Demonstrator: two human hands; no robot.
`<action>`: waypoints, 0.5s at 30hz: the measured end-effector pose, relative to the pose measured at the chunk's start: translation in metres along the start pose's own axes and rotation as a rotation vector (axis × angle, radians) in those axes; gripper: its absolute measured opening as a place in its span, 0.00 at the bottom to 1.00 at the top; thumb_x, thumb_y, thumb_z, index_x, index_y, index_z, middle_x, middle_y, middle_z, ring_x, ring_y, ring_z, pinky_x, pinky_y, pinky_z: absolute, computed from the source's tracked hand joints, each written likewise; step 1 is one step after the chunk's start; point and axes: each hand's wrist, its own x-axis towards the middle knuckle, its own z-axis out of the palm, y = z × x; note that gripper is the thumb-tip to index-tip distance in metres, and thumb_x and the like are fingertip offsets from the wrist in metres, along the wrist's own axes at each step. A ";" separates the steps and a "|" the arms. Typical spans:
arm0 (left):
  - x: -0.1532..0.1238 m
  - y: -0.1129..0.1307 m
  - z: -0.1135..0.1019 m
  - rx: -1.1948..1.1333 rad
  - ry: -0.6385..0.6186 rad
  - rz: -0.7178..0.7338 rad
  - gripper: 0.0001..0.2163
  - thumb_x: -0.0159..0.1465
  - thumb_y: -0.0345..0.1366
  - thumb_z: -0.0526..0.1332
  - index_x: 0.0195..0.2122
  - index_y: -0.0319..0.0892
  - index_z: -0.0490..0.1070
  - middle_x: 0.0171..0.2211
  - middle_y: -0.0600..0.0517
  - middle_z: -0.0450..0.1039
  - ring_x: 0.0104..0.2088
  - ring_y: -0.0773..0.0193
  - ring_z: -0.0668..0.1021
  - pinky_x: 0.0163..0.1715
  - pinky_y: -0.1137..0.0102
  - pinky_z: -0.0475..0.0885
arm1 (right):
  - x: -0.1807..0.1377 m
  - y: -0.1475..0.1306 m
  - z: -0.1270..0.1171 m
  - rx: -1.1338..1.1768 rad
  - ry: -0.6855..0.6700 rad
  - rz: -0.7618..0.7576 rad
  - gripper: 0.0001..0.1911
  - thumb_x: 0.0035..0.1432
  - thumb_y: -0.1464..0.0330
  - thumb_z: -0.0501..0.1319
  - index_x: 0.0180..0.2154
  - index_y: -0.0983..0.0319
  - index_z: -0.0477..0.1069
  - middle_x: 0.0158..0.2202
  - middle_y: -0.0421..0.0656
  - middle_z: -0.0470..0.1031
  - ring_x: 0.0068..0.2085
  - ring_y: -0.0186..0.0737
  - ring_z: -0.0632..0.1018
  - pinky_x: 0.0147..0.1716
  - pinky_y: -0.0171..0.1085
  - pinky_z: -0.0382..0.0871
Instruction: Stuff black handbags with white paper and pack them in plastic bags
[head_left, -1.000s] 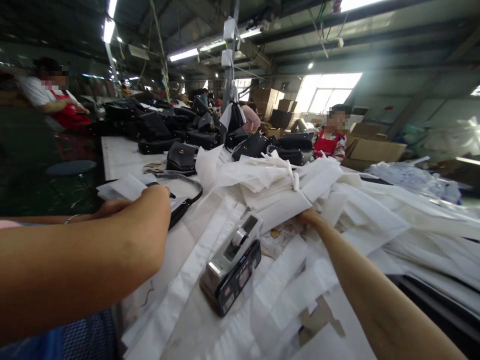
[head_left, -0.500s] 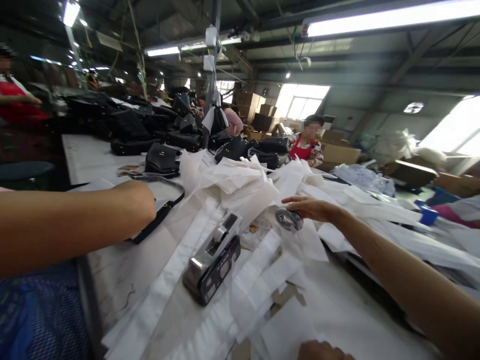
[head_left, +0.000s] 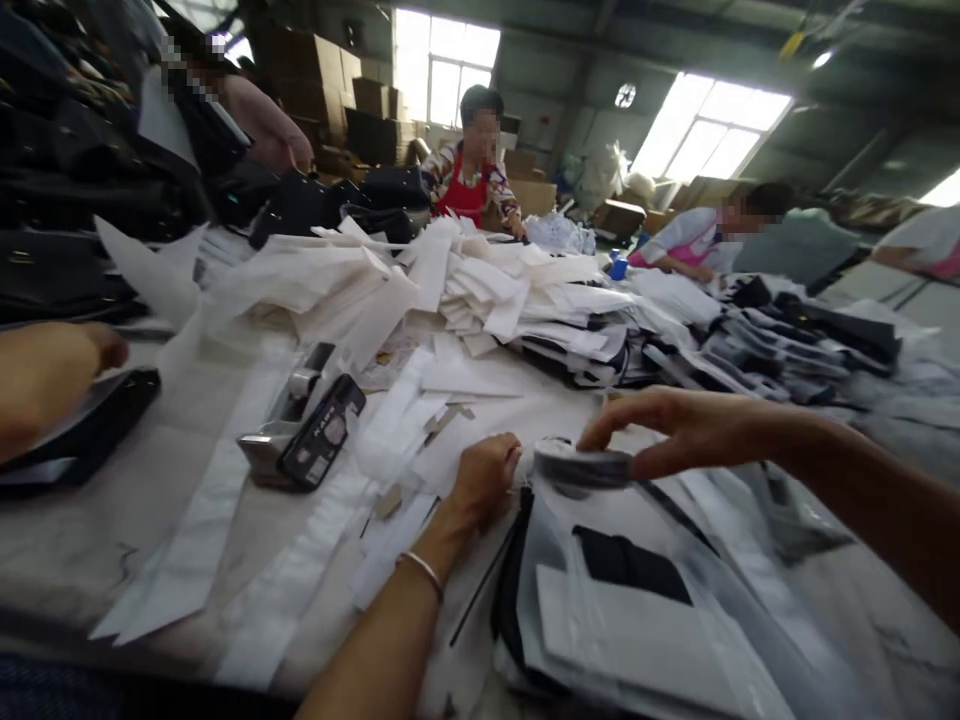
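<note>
Roll (head_left: 581,468) in my right hand (head_left: 679,430), left hand (head_left: 484,482) close at its other end

I have the grey, ring-shaped roll gripped between the thumb and fingers of my right hand. It is seen nearly edge-on, its long side running left to right, so its left end points straight at my left hand. The right hand is the nearer one, being on the roll; the left is just beside it, fingers curled closed. I cannot tell whether they pinch anything.

The roll is at the far end of a clear plastic bag (head_left: 556,540), which lies on my side of it. Under the plastic I see a white sheet (head_left: 637,640) and a folded black piece (head_left: 634,566).

Left of my hands, a dark case (head_left: 322,438) leans beside a grey metal block (head_left: 271,445) on the worktop (head_left: 45,565). Beyond these spreads a heap of white sheets (head_left: 322,285). At my far left, a co-worker's arm (head_left: 45,380) reaches over a black bag (head_left: 112,420). Across the heap stands a person in a red apron (head_left: 463,197); farther right, another bends forward in pink and white (head_left: 686,240).
</note>
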 end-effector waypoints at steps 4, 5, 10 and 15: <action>-0.003 0.000 -0.001 0.022 0.010 0.004 0.08 0.69 0.35 0.54 0.38 0.45 0.73 0.38 0.50 0.78 0.39 0.61 0.78 0.41 0.70 0.67 | -0.041 0.049 0.046 -0.241 0.158 0.164 0.17 0.51 0.70 0.65 0.43 0.53 0.81 0.46 0.42 0.79 0.50 0.53 0.76 0.54 0.46 0.65; -0.004 0.000 -0.001 0.028 0.018 0.009 0.08 0.69 0.35 0.55 0.38 0.45 0.73 0.37 0.50 0.78 0.39 0.61 0.78 0.41 0.71 0.67 | -0.044 0.062 0.057 -0.240 0.218 0.187 0.15 0.52 0.67 0.65 0.44 0.52 0.80 0.46 0.42 0.79 0.49 0.53 0.76 0.53 0.47 0.65; -0.004 -0.003 -0.002 0.051 0.047 0.041 0.07 0.68 0.34 0.56 0.37 0.44 0.73 0.37 0.50 0.78 0.38 0.61 0.78 0.41 0.71 0.67 | -0.031 0.111 0.109 -0.070 0.451 0.151 0.21 0.56 0.60 0.64 0.50 0.57 0.77 0.50 0.47 0.78 0.51 0.53 0.76 0.51 0.46 0.68; -0.005 -0.002 -0.001 0.088 0.061 0.049 0.08 0.68 0.32 0.54 0.37 0.43 0.73 0.36 0.50 0.78 0.37 0.62 0.77 0.40 0.71 0.67 | -0.017 0.117 0.141 0.012 0.537 0.000 0.22 0.48 0.62 0.70 0.46 0.59 0.78 0.60 0.49 0.70 0.58 0.55 0.71 0.58 0.47 0.62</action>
